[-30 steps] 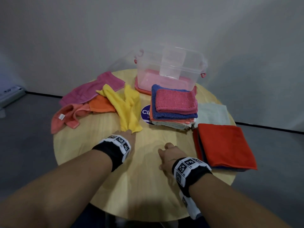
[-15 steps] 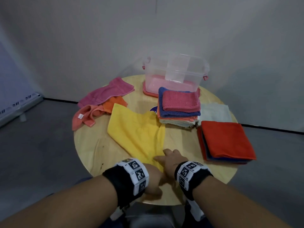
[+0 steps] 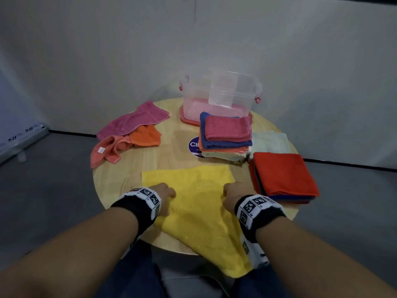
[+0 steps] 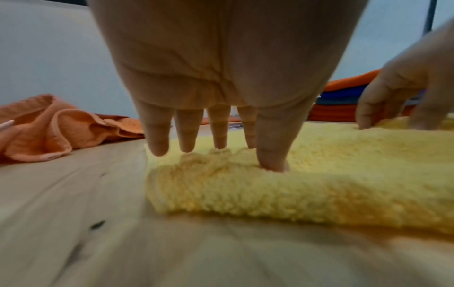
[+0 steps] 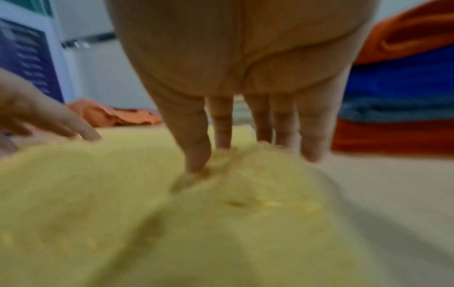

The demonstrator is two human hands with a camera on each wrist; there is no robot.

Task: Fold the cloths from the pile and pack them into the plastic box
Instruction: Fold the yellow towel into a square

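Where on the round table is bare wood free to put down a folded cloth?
Bare wood lies between the yellow cloth and the loose pile, reaching toward the plastic box, and along the table's left rim. The right side is crowded: the mixed stack and the red stack.

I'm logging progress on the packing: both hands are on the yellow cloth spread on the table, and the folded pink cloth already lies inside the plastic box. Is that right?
Not quite. The folded pink cloth is not in the plastic box; the head view shows it on top of the stack of folded cloths in front of the box. The rest holds: the left hand and right hand are on the yellow cloth on the table.
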